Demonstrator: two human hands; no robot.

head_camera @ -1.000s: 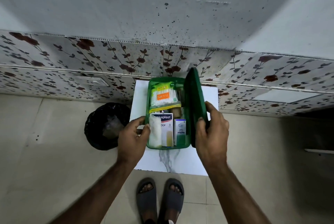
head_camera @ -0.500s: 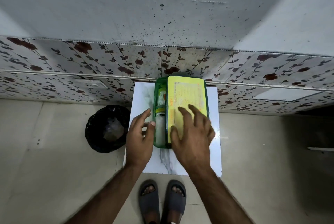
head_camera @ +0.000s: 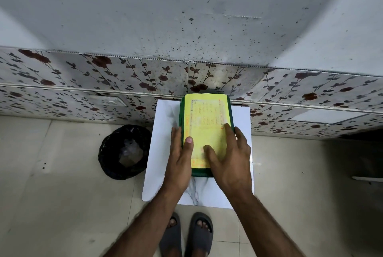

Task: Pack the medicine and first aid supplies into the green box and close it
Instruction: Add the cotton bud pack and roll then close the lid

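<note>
The green box [head_camera: 207, 111] lies on the small white marble-topped table [head_camera: 163, 153], its lid down flat and its yellow printed label facing up. The supplies inside are hidden under the lid. My left hand [head_camera: 180, 161] clasps the box's near left edge, thumb on the label and fingers along the side. My right hand [head_camera: 230, 159] lies on the near right part of the lid, thumb on the label and fingers wrapped over the right edge.
A black-lined waste bin [head_camera: 126, 151] stands on the tiled floor just left of the table. The floral-tiled wall [head_camera: 103, 82] runs right behind the table. My feet in grey slides [head_camera: 186, 234] are at the table's near edge.
The lid swung from upright down onto the box and now lies fully flat, covering the supplies. My right hand followed it down; my left hand moved onto the box's left edge.
</note>
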